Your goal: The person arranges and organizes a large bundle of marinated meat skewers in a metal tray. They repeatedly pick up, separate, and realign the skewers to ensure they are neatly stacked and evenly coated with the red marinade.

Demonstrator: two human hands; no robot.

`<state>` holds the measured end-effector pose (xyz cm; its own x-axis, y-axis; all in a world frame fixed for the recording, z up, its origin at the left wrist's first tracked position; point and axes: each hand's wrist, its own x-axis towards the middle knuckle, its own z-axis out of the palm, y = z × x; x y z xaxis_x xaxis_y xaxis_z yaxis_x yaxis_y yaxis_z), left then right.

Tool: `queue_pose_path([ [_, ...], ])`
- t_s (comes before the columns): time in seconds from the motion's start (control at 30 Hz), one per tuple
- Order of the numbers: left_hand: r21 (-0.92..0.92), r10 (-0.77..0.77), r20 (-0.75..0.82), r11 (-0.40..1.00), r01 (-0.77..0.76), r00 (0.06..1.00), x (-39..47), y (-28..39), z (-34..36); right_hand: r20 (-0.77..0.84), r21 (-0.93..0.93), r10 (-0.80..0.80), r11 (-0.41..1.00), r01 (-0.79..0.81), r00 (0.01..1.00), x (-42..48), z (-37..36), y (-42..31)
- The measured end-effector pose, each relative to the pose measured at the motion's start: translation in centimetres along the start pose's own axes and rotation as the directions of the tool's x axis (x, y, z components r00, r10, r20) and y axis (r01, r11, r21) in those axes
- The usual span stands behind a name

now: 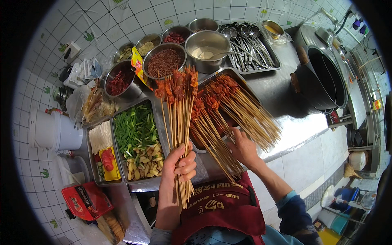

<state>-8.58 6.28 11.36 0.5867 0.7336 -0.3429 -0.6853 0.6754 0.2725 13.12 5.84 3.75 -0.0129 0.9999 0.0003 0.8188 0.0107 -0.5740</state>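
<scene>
My left hand (180, 167) is closed around an upright bundle of bamboo skewers (179, 122), with red-coated meat pieces at their top ends. Under and beside it, more meat skewers (245, 113) lie slanting in a metal tray (200, 150), their bare sticks over its near edge. My right hand (243, 147) is among those sticks, thumb and fingers at the gap between two groups; whether it grips any is hidden. A tray of cut green onions (134, 128) and sliced ginger (147, 162) stands left of the bundle.
Behind stand metal bowls of crushed chili (162, 62), dried red peppers (118, 82) and pale liquid (206, 50), beside a tray of ladles (251, 52). A large dark pot (321, 79) is at right. At left are plastic tubs (65, 131) and a red package (87, 200).
</scene>
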Motion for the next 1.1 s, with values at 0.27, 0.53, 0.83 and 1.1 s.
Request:
queue_pose_path([
  [0.27,-0.008,0.002,-0.006,1.0,-0.002,1.0,-0.1,0.2,-0.1,0.042,-0.295,-0.139,0.944,0.145,0.989,-0.5,-1.0,1.0],
  [0.53,-0.042,-0.016,0.064,0.999,0.019,0.998,0.0,0.2,-0.6,0.018,-0.292,-0.15,0.945,0.148,0.989,-0.4,-1.3,0.8],
  [0.83,-0.071,-0.02,0.101,0.997,0.028,0.995,0.1,0.3,-0.5,0.035,-0.006,-0.174,0.985,0.175,0.984,0.2,-0.1,-1.4],
  [1.1,-0.096,-0.025,0.101,0.995,0.035,0.995,0.1,0.2,-0.6,0.155,-0.048,-0.147,0.987,0.156,0.977,0.3,-1.3,-3.3],
])
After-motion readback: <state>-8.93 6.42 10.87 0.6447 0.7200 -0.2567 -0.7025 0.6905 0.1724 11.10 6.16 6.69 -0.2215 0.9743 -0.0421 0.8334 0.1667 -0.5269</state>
